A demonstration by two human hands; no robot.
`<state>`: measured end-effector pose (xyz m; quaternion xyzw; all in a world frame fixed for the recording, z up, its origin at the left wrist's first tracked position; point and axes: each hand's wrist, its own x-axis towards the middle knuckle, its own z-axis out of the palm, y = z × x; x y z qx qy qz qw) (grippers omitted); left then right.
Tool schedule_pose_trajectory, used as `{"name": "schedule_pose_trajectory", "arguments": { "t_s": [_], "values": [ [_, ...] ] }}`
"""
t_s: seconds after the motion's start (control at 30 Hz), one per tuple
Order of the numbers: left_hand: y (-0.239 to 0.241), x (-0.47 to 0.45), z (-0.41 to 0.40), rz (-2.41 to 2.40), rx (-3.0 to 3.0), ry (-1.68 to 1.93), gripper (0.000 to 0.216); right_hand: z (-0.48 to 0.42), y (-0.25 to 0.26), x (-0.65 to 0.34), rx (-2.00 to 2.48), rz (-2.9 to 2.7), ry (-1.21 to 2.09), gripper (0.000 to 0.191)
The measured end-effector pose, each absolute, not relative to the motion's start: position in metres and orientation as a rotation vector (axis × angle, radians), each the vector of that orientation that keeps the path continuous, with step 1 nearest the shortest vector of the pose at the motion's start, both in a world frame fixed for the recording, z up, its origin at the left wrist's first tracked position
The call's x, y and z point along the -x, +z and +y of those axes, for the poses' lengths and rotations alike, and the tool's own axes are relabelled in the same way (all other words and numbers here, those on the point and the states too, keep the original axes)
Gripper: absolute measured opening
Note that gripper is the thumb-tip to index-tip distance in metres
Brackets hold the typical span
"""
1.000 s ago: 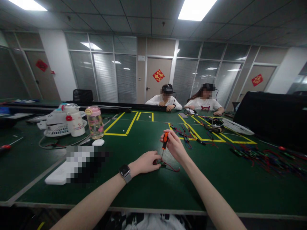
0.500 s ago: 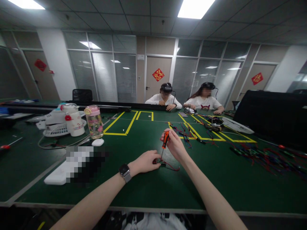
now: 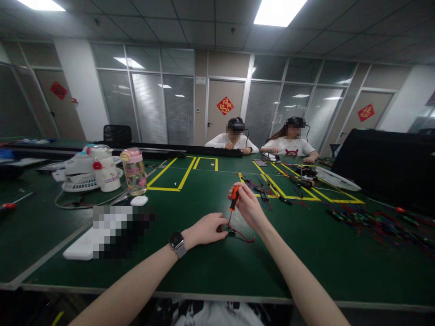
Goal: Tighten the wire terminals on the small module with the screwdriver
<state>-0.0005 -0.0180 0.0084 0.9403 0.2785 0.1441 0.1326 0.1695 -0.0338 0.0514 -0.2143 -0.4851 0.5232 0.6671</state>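
My right hand [image 3: 249, 207] is closed around an orange-handled screwdriver [image 3: 234, 199], held upright with its thin shaft pointing down onto a small circuit board [image 3: 230, 231] on the green table [image 3: 210, 267]. A red wire [image 3: 245, 237] trails from the board to the right. My left hand [image 3: 206, 229], with a watch [image 3: 177, 245] on the wrist, rests on the table with its fingers pinching the left end of the board.
At left stand a pink-lidded bottle [image 3: 134, 172], a white bottle [image 3: 105, 168], a small fan [image 3: 81, 179] and a white block [image 3: 79, 248]. Piles of coloured wires [image 3: 377, 223] lie at right. Two people sit across the table [image 3: 234, 141] [image 3: 291, 145]. A dark box [image 3: 387, 167] stands far right.
The hands, screwdriver and board stay in the same place; only the camera view shifts slightly.
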Motion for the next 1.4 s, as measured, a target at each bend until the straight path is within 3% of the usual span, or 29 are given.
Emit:
{"name": "schedule_pose_trajectory", "arguments": {
  "t_s": [0.3,1.13,1.4],
  "values": [
    [0.0098,0.0009,-0.0189,0.803,-2.725,0.427,0.015,-0.0302,0.0485,-0.1684,0.516,-1.089,1.064,0.024],
    [0.0110,0.0001,-0.0205,0.851,-2.725,0.399,0.015,-0.0383,0.0535,-0.1666,0.418,-1.170,1.256,0.025],
    [0.0154,0.0011,-0.0228,0.840,-2.716,0.398,0.017,-0.0326,0.0481,-0.1672,0.473,-1.098,1.142,0.023]
  ]
}}
